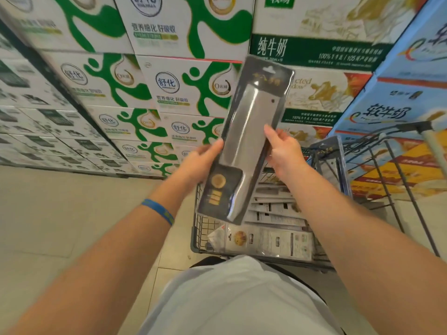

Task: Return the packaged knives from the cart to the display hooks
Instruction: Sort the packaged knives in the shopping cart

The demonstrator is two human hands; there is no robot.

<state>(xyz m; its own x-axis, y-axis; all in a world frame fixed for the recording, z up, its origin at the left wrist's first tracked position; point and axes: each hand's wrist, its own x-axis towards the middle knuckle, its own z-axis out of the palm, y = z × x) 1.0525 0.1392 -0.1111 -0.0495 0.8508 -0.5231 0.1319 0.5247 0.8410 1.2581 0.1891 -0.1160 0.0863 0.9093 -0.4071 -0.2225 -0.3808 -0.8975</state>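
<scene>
Our left hand (200,159) and right hand (284,151) pinch the edges of the knife pack (251,126); we keep its hole (268,68) upward (hooks unseen).

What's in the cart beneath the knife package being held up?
More packaged knives lie stacked flat in the cart; an upright package stands at its far right. The held package, gripped by the left hand and right hand, hides the cart's far left part.
</scene>
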